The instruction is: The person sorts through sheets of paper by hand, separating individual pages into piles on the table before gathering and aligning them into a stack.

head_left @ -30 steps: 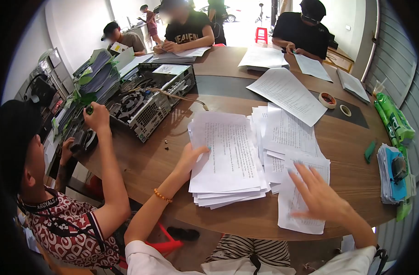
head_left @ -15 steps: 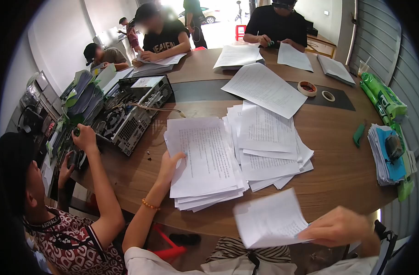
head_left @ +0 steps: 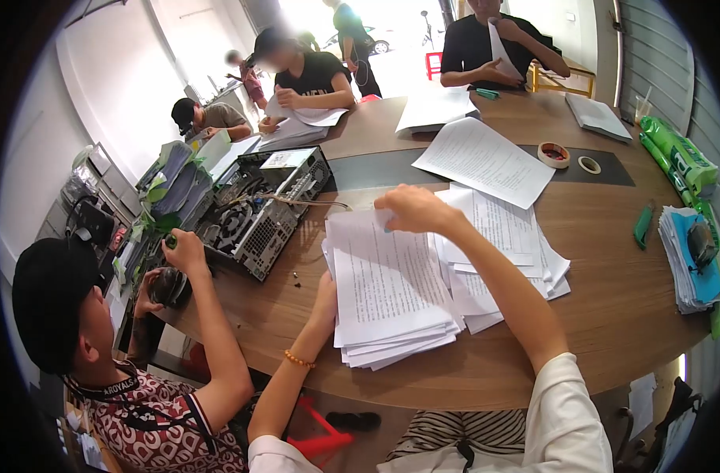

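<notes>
A stack of printed paper sheets (head_left: 391,292) lies near the table's front edge. My left hand (head_left: 324,303) grips its left edge, the fingers partly hidden by the sheets. Across the stack reaches my right arm; my right hand (head_left: 415,209) has its fingers closed at the top edge of the uppermost sheet. More printed sheets (head_left: 498,244) lie loosely piled to the right, partly behind my right forearm. A single large sheet (head_left: 486,162) rests beyond them.
An opened computer case (head_left: 265,213) stands at left, beside a seated person (head_left: 147,410) holding a green-handled tool (head_left: 171,240). Tape rolls (head_left: 554,155), a green cutter (head_left: 643,224), a paper bundle (head_left: 688,264) and green packs (head_left: 679,150) are at right. People handle papers across the table.
My right hand has let go of the sheet it held at lower right and moved up to the stack's top edge. The view has shifted. A person opposite has lifted a sheet.
</notes>
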A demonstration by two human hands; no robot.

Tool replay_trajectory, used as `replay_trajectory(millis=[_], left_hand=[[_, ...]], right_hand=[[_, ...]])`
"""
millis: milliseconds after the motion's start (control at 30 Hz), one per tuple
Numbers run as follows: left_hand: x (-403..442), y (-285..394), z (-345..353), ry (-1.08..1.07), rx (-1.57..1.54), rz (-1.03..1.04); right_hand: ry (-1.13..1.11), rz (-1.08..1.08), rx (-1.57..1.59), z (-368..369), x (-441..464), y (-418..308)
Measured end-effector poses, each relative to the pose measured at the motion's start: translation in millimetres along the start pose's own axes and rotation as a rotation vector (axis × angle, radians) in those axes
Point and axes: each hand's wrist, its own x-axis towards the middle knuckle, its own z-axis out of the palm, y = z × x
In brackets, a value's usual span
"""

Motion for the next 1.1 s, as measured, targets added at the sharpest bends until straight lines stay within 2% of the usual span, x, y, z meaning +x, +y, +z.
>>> replay_trajectory(millis=[67,133,233,267,300,333,367,400,433,467,533,600,667,733,767,833,933,1100], left_hand=[[-1,1,-1,-0.02,-0.119,-0.094],[-1,4,5,0.076,-0.358,-0.179],[0,3,4,0.041,-0.311,-0.226],[0,5,6,0.043,-0.317,-0.238],[-1,8,8,0.05,-0.309,-0.233],[-2,9,8,0.058,-0.3,-0.226],[-1,7,6,0.063,-0.306,-0.23],[0,5,5,0.074,-0.262,-0.219],[0,4,4,0.083,-0.217,-0.208],[0,4,4,0.085,-0.222,-0.211],[-1,7,7,0.107,-0.195,-0.208],[3,0,3,0.106,-0.206,-0.216],[4,0,1,0.103,-0.199,-0.225],[3,1,1,0.073,-0.23,-0.213],[3,2,1,0.071,-0.221,-0.216],[1,3,3,0.018,-0.232,-0.215],[-1,9,5,-0.065,-0.235,-0.257],[-6,20,20,-0.055,-0.352,-0.195]], right_hand=[[-0.018,0.008,-0.039,7,3,3],[-0.054,0.031,-0.077,10,2,4],[0.035,0.064,-0.065,-1,-7,10],[0.256,0.022,-0.147,6,-4,29],[0.285,0.202,-0.283,-13,-4,26],[0.448,0.316,-0.368,-29,-1,33],[0.859,0.219,-0.47,-41,-4,41],[1.102,0.17,-0.461,-62,-15,32],[1.318,0.042,-0.465,-80,-19,37],[1.364,-0.051,-0.351,-94,-31,19],[1.306,-0.079,-0.265,-99,-42,0],[1.03,0.012,-0.457,-83,-44,-25],[0.342,0.006,-0.379,-58,-44,-48],[-0.372,-0.224,-0.186,-23,-52,-57],[-0.579,-0.25,-0.104,0,-56,-63],[-0.458,-0.33,-0.182,17,-61,-73],[-0.518,-0.302,-0.024,10,-59,-70],[-0.509,-0.271,-0.045,17,-58,-64]])
